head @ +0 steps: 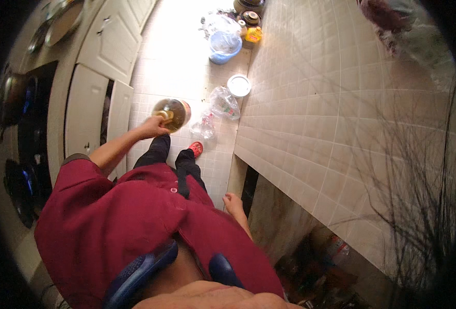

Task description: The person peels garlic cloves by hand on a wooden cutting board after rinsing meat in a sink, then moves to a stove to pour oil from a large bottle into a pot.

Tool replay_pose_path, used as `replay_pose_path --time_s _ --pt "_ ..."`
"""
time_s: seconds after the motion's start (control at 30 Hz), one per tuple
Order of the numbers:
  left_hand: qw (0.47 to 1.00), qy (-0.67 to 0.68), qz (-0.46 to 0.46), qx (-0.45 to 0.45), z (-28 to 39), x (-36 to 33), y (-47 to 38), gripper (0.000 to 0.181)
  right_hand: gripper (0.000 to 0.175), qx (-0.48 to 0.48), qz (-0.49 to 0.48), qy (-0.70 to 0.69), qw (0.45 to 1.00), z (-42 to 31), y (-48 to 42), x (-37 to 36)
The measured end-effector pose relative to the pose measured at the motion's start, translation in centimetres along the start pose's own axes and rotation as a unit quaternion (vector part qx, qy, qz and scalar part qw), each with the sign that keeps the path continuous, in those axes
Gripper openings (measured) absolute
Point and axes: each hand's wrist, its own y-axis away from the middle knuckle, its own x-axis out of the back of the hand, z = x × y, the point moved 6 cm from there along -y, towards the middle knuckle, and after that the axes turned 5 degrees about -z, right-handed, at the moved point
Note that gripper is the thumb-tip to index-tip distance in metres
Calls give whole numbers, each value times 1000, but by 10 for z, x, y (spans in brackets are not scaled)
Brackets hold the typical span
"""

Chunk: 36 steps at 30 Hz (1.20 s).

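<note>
My left hand (153,127) is closed on the handle of a large clear plastic jug (177,115) of yellowish liquid, probably cooking oil. The jug hangs in front of my left leg, above the tiled floor, and is slightly blurred. Low at my other side hangs my right hand (233,202), close to the edge of a dark opening in the tiled structure. Its fingers look curled, and no object shows in it. The palm side is hidden from the camera.
Crumpled clear plastic bags (224,102) lie ahead on the floor beside a white round lid or tub (239,85). Farther off stand a blue bin (225,48), a yellow bottle (253,34) and dark jars (250,17). One cabinet door (119,112) is ajar at left. Dry twigs (413,201) rise at right.
</note>
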Motion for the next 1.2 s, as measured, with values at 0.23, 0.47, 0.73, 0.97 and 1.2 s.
replay_pose_path --time_s 0.23,0.47,0.73,0.97,1.2 --pt "986 111 -112 -49 -10 -210 -218 24 35 -102 68 -100 987 72 18 -52" --pt "975 157 -120 -100 -13 -337 -318 26 32 -146 53 -282 947 78 -9 -115" --pt "954 -38 -197 -223 88 -291 -284 31 35 -179 53 -280 942 93 -28 -164" --pt "964 -80 -192 -165 63 -141 -241 24 39 -184 -21 -157 970 30 -39 -82" --pt "965 221 10 -139 39 182 -155 23 39 -9 -110 78 991 -108 -193 54"
